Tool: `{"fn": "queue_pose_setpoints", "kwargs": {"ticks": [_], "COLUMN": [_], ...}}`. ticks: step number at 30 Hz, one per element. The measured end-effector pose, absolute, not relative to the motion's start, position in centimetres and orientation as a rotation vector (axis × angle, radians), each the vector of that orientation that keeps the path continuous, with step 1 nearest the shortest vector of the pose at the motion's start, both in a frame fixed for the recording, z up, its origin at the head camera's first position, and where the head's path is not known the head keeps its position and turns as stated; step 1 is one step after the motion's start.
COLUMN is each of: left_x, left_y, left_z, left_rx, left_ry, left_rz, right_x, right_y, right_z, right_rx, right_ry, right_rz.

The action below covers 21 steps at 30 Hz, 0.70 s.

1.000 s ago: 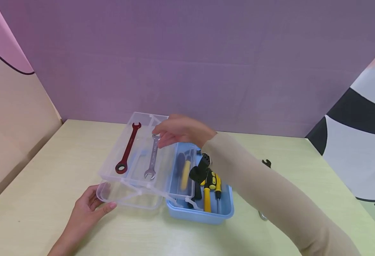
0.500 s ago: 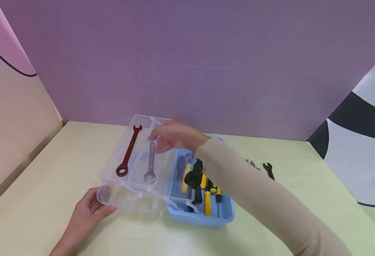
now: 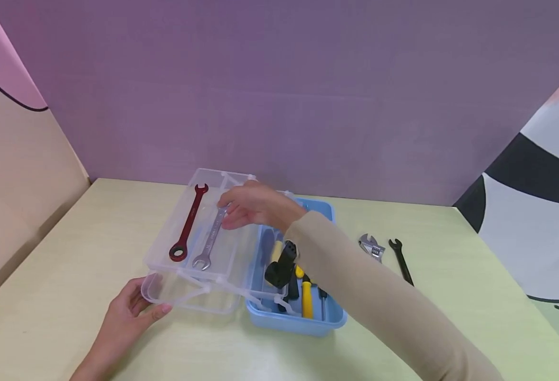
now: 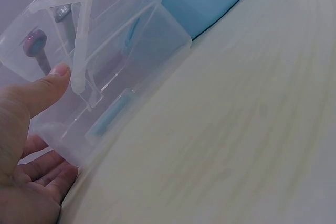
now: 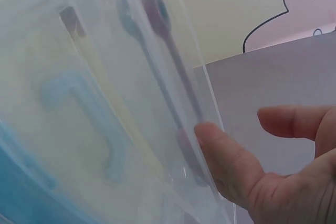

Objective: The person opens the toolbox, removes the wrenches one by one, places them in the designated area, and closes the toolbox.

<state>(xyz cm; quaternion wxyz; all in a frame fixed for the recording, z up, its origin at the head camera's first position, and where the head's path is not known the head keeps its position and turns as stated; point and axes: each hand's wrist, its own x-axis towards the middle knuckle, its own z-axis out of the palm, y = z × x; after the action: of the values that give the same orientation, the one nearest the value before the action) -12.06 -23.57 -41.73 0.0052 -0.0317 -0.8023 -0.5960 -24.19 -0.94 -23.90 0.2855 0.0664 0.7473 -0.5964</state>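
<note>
My right hand (image 3: 248, 209) holds the upper end of a silver wrench (image 3: 212, 235), which slants across a clear tray (image 3: 162, 238) with its open jaw toward me. Left of it, in the same tray, lies a red combination wrench (image 3: 189, 225). At the near left, my left hand (image 3: 129, 312) grips the end of the lower clear tray (image 3: 213, 302); its thumb (image 4: 50, 87) and fingers lie about that tray's corner in the left wrist view. In the right wrist view, both wrenches show blurred through the tray wall beside my right hand.
A light blue toolbox (image 3: 289, 324) joins the trays by white hinge arms, with yellow and black screwdrivers (image 3: 307, 301) inside. An adjustable wrench (image 3: 371, 246) and a black wrench (image 3: 400, 259) lie on the table to the right. A purple backdrop (image 3: 279, 106) stands behind.
My right hand has shifted slightly left and toward me, and the silver wrench's lower end has swung left, closer to the red wrench. My left hand stays at the tray.
</note>
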Motion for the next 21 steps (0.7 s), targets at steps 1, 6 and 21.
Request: {"fn": "queue_pose_setpoints", "kwargs": {"ticks": [1, 6, 21], "left_x": [-12.0, -11.6, -11.7], "left_y": [-23.7, -23.8, -24.0], "left_z": [-41.8, -42.1, -42.0], "left_rx": [-0.099, -0.102, -0.098], "left_ry": [-2.51, -2.49, -2.473], "left_rz": [-1.862, -1.86, -1.813], "right_x": [-24.1, -23.8, -23.3], "right_y": [-1.0, -1.4, -2.2], "right_z": [-24.0, -24.3, -24.1], "right_rx": [0.179, 0.21, 0.196], "right_ry": [1.996, 2.02, 1.996], "right_rz": [-1.603, -1.594, -1.666]}}
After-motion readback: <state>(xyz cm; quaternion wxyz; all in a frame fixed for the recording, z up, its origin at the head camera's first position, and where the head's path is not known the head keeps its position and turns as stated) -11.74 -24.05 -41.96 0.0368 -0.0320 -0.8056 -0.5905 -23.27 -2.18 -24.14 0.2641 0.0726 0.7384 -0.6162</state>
